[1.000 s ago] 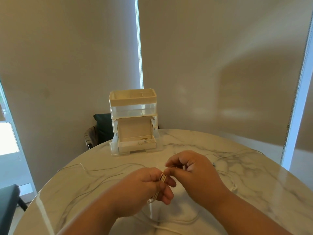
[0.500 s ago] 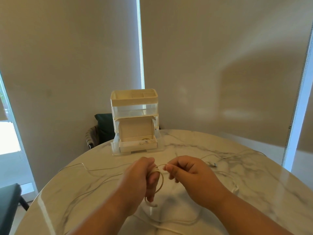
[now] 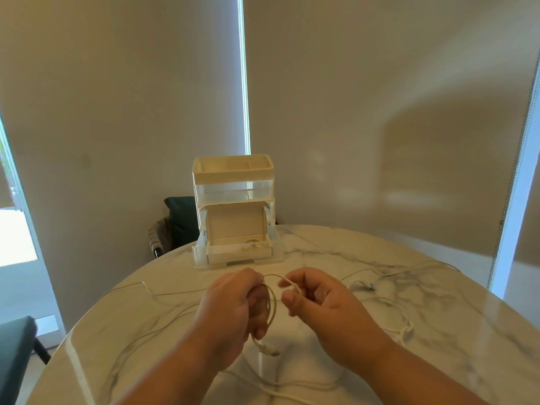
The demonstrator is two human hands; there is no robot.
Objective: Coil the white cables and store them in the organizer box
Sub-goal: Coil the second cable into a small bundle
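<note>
My left hand (image 3: 233, 309) grips a small coil of white cable (image 3: 272, 305), whose loops hang beside its fingers and whose plug end (image 3: 269, 350) dangles below. My right hand (image 3: 317, 302) pinches the free strand of the same cable just right of the coil, over the marble table (image 3: 409, 355). The organizer box (image 3: 233, 211) stands at the table's far edge, its bottom drawer pulled out with an open white carton (image 3: 238, 244) holding a coiled cable. More loose white cables (image 3: 391, 305) lie on the table to the right and left.
A cable with a connector (image 3: 363, 285) lies right of my hands. Thin cable strands (image 3: 152, 290) run across the left side of the table. A dark chair (image 3: 178, 223) stands behind the table, and another dark seat (image 3: 14, 346) at the lower left.
My hands have moved apart and away from me. The left hand now shows open loops of cable, and the right hand has drawn the strand out to the right.
</note>
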